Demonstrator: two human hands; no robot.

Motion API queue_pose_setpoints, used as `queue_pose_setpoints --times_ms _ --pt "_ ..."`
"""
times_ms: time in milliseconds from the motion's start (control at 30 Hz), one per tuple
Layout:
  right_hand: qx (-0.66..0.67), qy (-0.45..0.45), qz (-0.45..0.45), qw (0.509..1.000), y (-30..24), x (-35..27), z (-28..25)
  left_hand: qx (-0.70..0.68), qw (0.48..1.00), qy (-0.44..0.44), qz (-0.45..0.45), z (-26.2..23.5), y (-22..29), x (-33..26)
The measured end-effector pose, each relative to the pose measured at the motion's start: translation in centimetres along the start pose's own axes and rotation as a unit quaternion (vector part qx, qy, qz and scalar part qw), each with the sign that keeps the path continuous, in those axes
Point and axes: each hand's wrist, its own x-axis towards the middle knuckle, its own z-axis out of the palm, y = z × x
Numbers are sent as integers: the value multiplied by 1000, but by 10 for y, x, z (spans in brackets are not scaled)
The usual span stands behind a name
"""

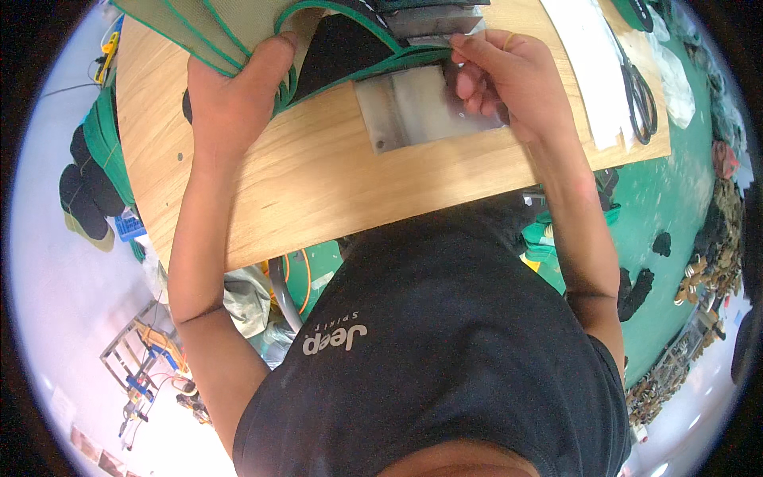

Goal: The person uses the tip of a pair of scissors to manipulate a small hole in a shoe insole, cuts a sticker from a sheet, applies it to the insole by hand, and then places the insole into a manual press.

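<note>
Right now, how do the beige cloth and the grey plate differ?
The beige cloth has green edges; the grey plate has none and looks shiny. The cloth bends in layers; the plate lies flat. Both are partly hidden, by the left hand and right hand respectively.

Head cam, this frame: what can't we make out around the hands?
All in the head view:
- Left hand: fingers below the thumb, hidden by the tan green-edged fabric pieces.
- Far ends of those pieces: cut off by the top edge.
- Right hand: what, if anything, its fingertips pinch; too small and blurred.
- Grey plate: right part, covered by the right hand's fingers.
</note>
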Motion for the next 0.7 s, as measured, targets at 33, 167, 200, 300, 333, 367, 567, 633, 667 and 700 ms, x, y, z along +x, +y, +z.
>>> queue_pose_setpoints --times_ms 33,167,200,300,333,367,567,633,667,700 --pt "-1 -1 3 1000 1 0 0 18 999 -37 -15 4 7 -2" --pt "-19 1 -3 1000 1 1 -2 120 980 -160 -16 13 32 0" --pt "-28 2 -6 1000 0 0 -2 152 971 -185 -6 16 34 1" --pt "-4 88 -41 995 4 -7 -5 215 957 -192 44 26 39 -1" --pt "-7 108 -76 991 3 -10 -6 247 946 -204 50 26 38 1" --pt "-11 127 -111 986 3 -15 -8 278 934 -216 56 26 36 3" --pt "-105 139 -276 945 -2 -31 -17 260 944 -160 126 26 26 0" --pt "-236 113 -347 901 -2 -31 -21 260 942 -150 147 25 24 0" --pt "-298 99 -379 870 -2 -31 -22 250 946 -152 141 26 26 -1" --pt "-317 80 -395 859 -2 -29 -19 241 949 -154 134 26 28 -1"
